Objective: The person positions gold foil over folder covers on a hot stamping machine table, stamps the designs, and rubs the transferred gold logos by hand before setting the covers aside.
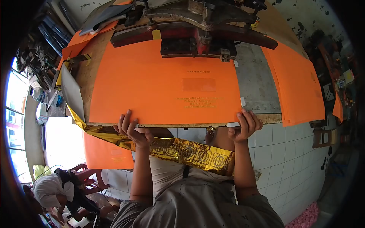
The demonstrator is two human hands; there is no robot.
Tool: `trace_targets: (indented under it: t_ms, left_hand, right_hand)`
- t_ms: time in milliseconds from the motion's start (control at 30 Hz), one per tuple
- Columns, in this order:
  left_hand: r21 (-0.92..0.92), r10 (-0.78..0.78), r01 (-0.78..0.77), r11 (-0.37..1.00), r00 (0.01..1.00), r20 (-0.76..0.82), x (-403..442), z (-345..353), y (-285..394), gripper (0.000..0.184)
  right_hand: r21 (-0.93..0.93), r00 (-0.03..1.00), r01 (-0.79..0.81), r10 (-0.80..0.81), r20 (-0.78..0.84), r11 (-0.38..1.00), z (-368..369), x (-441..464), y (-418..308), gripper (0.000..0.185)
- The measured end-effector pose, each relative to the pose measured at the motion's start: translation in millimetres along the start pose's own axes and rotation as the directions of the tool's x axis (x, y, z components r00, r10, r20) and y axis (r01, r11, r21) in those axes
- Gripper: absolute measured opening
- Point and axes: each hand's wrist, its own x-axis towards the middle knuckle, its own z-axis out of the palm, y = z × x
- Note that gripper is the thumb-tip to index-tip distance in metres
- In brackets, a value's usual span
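A large orange printed sheet [152, 87] lies flat on the board under a heavy iron press [201, 38]. It bears a rectangle outline and gold lettering. My left hand [135, 129] holds its near edge, left of the middle, with fingers over the top. At the near right corner, my right hand [245, 123] grips the sheet beside a small white guide block [233, 124]. A gold foil strip [190, 154] with circular emblem marks hangs from the left side and crosses below my hands over my lap.
A stack of orange sheets [296, 85] lies at the right of the board. Another orange sheet [108, 152] is lower left, below the board. A person [57, 190] bends over at the lower left, near a reddish stool [91, 178]. Dark rolls [49, 38] stand at the upper left.
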Motion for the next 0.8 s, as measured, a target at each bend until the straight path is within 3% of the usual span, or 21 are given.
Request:
trace_targets:
  t_ms: [800]
  left_hand:
    - [-0.004, -0.009, 0.009, 1.0, 1.0, 0.006, -4.9, 1.6, -6.3, 0.041]
  right_hand:
    - [-0.077, 0.998, 0.056, -0.053, 0.042, 0.995, -2.3, -2.2, 2.6, 0.055]
